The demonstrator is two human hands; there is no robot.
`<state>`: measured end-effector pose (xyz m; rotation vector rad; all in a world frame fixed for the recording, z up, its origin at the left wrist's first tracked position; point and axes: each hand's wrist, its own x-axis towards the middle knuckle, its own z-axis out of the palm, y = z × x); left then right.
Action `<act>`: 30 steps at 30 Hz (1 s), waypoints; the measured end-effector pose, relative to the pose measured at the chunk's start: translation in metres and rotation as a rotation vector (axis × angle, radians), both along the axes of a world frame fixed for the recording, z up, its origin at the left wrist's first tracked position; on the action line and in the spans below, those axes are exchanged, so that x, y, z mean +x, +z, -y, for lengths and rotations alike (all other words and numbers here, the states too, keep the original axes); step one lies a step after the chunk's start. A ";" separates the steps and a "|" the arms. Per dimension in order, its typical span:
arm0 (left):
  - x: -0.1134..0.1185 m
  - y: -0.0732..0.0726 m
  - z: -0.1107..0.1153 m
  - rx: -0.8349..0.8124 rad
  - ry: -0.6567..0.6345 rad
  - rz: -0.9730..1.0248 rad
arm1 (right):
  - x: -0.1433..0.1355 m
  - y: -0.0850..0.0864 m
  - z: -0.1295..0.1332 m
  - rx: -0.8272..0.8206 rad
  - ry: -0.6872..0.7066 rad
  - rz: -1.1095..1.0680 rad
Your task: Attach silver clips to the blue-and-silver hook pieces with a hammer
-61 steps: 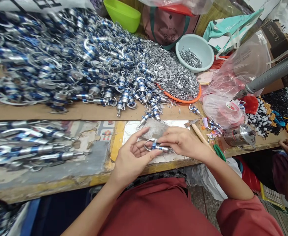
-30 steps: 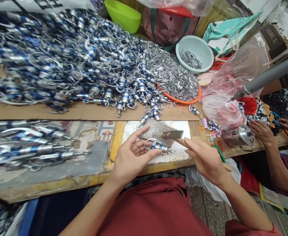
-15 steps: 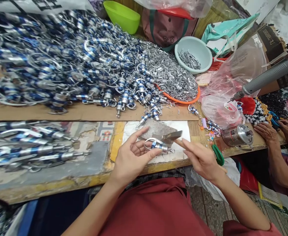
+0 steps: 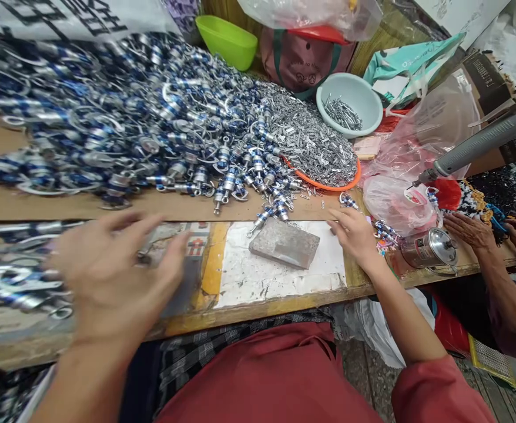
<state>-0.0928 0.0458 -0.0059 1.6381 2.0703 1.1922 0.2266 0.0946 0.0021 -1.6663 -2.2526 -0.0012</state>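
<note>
Blurred by motion, my left hand [image 4: 112, 276] is over the near left of the bench with its fingers apart, beside a row of blue and silver metal pieces [image 4: 24, 288]. A small dark part shows between its thumb and fingers; whether it is touched is unclear. My right hand [image 4: 355, 235] hovers at the right edge of a white sheet [image 4: 240, 276], fingers spread, and nothing shows in it. A grey metal block [image 4: 287, 244] lies on the sheet between my hands. The big heap of blue and silver pieces [image 4: 152, 123] is behind.
Small metal plates [image 4: 315, 141] are piled by an orange rim [image 4: 328, 188]. Behind are a pale blue bowl [image 4: 350, 103] and a green scoop [image 4: 229, 44]. A grey power screwdriver [image 4: 482, 147] hangs at right, above a metal pot [image 4: 429, 247]. Another person's hands [image 4: 472, 232] are beyond.
My left hand has moved left, away from the block, and the piece it held no longer shows there. My right hand has moved up and let go of the hammer-like tool, which is out of sight.
</note>
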 end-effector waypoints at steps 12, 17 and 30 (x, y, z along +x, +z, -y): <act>0.062 0.014 -0.097 -0.490 -0.423 -0.028 | -0.060 -0.022 -0.081 -0.186 0.082 -0.117; 0.070 0.014 -0.093 -0.476 -0.372 -0.100 | -0.039 -0.025 -0.073 -0.098 -0.024 -0.208; 0.066 0.058 -0.053 -0.243 -0.273 1.269 | -0.057 0.020 -0.014 -0.113 -0.072 -1.182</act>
